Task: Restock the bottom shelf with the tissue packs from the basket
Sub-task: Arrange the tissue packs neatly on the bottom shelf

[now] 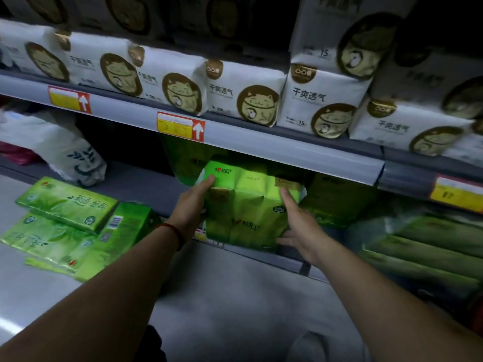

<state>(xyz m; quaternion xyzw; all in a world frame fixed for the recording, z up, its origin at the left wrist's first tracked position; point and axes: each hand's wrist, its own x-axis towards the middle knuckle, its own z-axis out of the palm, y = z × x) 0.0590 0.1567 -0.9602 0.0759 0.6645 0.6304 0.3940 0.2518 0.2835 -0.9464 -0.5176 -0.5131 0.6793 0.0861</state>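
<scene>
The right hand (300, 226) is pressing its straight fingers flat against the front of a bright green tissue pack (243, 205), with the thumb splayed out along the pack's lower edge. The left hand (193, 202) is lying along the pack's left side with one digit stretched up toward the top corner. Its other fingers are hidden, so whether they are curling behind the pack cannot be told. A red cord bracelet (173, 231) is circling the left wrist. The pack is standing upright between both hands at the front lip of the bottom shelf (141, 184), just in front of more green packs (337, 199). Loose green tissue packs (65, 202) are lying on the floor to the left. White cat-logo packs (248, 100) are filling the shelf above.
</scene>
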